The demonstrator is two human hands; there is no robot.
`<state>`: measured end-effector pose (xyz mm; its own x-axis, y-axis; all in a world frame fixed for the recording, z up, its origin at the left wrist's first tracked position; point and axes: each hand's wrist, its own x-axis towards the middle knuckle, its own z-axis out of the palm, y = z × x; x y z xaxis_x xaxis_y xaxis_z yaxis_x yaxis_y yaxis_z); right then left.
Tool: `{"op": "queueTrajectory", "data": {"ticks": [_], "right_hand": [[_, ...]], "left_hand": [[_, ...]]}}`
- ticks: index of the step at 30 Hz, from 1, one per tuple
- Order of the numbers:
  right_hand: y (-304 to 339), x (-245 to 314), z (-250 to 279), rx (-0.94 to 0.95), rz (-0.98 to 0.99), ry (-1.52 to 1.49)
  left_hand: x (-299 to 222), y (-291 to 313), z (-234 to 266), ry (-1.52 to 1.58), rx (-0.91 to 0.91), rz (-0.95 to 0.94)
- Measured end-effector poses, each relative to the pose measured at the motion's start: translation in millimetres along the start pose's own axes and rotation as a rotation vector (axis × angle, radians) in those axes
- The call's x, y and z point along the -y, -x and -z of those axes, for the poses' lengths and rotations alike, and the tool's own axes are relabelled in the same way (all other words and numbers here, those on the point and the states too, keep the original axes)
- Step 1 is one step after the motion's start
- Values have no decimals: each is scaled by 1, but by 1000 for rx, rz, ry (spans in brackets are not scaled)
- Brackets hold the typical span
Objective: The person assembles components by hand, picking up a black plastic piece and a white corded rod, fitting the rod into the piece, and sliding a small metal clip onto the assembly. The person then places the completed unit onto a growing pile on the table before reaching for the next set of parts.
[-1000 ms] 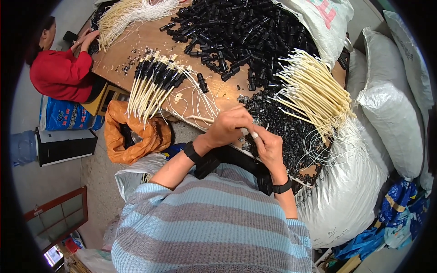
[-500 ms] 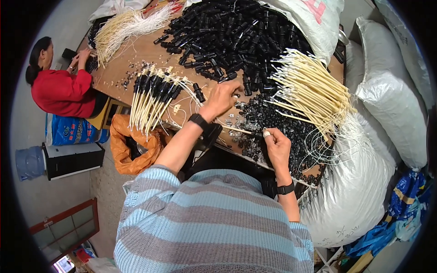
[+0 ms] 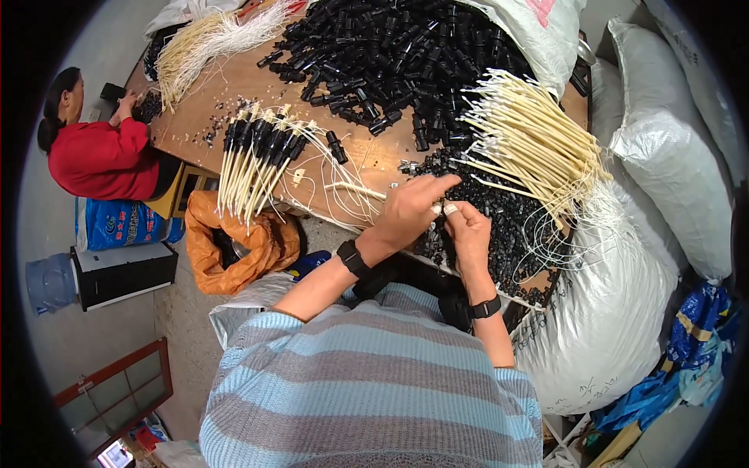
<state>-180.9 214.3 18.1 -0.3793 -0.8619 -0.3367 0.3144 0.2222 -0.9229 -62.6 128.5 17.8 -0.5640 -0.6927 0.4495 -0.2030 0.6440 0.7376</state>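
Head view: we see left hand [image 3: 406,214] and right hand [image 3: 468,226] touching at the fingertips, both grips pinched on a small black connector [image 3: 438,212] above the black parts pile [image 3: 499,218] at the surface [image 3: 257,86] edge; cream wire bundle [image 3: 538,148] just beside.

**Work area: room and surroundings**

A brown wooden bench [image 3: 234,86] runs diagonally across the upper part of the view. The floor [image 3: 55,343] is smooth grey concrete under even, diffuse light. Beside the bench's left edge stand a yellow stool [image 3: 181,195], an orange bag [image 3: 257,242], a blue sack [image 3: 117,226], a black-and-white box [image 3: 121,273] and a blue water jug [image 3: 48,282]. A red-framed window panel [image 3: 117,394] lies at lower left. Large white sacks [image 3: 671,179] line the right side.
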Motion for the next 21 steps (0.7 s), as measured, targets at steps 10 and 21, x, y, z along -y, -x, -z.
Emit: {"op": "queueTrajectory", "data": {"ticks": [10,21], "right_hand": [[9,3,1,-33,240,549],[20,20,12,163,712,1081]], "left_hand": [[12,11,9,128,122,354],[12,8,32,33,354,184]]}}
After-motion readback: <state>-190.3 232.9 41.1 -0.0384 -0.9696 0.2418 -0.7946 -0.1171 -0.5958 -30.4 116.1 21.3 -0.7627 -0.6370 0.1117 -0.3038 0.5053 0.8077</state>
